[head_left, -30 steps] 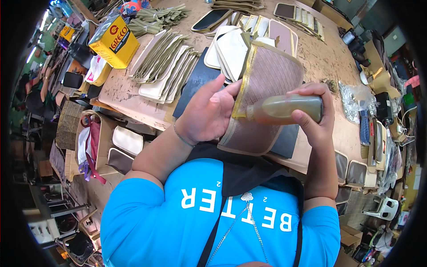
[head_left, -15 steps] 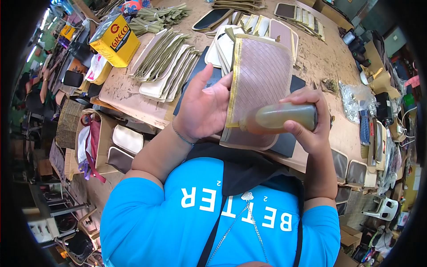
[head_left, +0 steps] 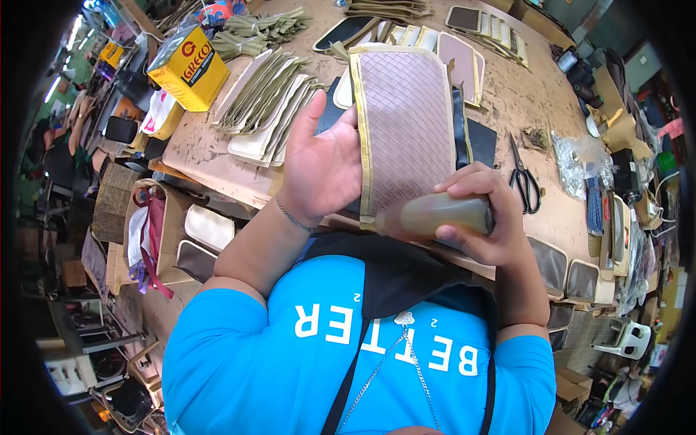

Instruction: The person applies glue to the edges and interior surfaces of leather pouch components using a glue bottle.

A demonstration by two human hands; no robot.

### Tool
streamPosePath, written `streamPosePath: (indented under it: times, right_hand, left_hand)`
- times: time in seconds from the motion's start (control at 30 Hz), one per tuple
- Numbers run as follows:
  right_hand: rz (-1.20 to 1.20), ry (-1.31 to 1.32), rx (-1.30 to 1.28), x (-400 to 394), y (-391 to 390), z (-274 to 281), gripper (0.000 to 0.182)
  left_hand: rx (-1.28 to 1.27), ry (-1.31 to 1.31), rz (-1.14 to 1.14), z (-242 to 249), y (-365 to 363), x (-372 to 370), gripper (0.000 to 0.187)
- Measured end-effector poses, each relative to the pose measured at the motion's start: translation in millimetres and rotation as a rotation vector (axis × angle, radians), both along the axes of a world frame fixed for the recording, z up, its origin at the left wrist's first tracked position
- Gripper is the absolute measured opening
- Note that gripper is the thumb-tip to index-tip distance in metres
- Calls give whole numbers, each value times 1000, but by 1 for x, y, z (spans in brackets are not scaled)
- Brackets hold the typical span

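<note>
A mauve quilted panel (head_left: 406,116) with a yellowish strip along its left edge is held up over the table's near edge. My left hand (head_left: 322,163) supports it from the left, palm up, its fingers hidden behind the panel and its thumb apart. Wrapped round a squeeze bottle (head_left: 442,216) of amber liquid is my right hand (head_left: 486,214). The bottle lies nearly level, with its nozzle at the lower end of the yellowish strip. Part of a dark sheet (head_left: 482,143) shows behind the panel.
On the table (head_left: 536,87) stand a yellow tin (head_left: 190,67) and stacked panels with olive strips (head_left: 264,101). Black scissors (head_left: 523,181) lie at the right, near clear plastic wrap (head_left: 580,161). A cardboard box (head_left: 170,272) is at the lower left. Another person's arm (head_left: 81,119) shows at far left.
The panel has moved left and shows more squarely. My right hand and the bottle have shifted left and down, my left hand slightly left. The scissors have come into view.
</note>
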State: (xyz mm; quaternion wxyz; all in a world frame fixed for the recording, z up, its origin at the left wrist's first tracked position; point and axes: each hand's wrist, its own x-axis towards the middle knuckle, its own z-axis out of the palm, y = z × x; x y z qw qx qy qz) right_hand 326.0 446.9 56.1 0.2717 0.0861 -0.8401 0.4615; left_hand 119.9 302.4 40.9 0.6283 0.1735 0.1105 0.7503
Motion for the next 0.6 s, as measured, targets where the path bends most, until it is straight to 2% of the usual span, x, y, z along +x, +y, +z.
streamPosePath:
  times: [0.07,0.17,0.3,0.53,0.6]
  right_hand:
    - [26,-19,-34,2,5,-1,41]
    - [-68,110,-183,2,9,-2,44]
    - [-163,145,-191,0,11,-1,45]
    - [-13,-11,-11,4,10,2,44]
    - [-37,65,-126,4,14,4,46]
  left_hand:
    - [-22,21,-16,0,0,-1,86]
    - [-51,77,-51,4,-1,2,87]
    - [-67,160,-49,5,-1,8,89]
    - [-66,136,-63,4,-2,7,86]
    - [-46,78,-110,2,-4,6,79]
